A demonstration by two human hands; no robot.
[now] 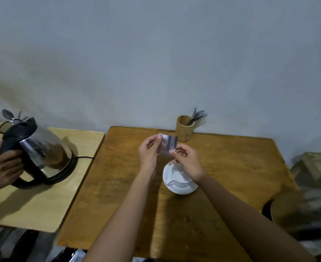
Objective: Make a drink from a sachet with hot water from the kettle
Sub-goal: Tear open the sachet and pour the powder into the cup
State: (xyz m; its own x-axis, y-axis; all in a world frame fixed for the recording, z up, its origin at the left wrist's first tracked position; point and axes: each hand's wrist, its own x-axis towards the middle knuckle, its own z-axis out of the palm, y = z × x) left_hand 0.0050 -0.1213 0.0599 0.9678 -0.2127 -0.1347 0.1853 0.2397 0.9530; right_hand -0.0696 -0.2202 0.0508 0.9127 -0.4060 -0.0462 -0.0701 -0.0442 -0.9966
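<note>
I see two forearms, both bare to frame edge. No sleeves visible. Left hand (148, 154): no ring, no glove seen. Right hand (186, 161): same, wrist without watch or band. Nails short; finer detail blurred.

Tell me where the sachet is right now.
The sachet is pinched between the left hand and right hand, above the cup, near the cutlery holder.

Two tables (222, 167), one kettle (40, 146), one cup (178, 178), one sachet (168, 145), three hands (149, 152).
</note>
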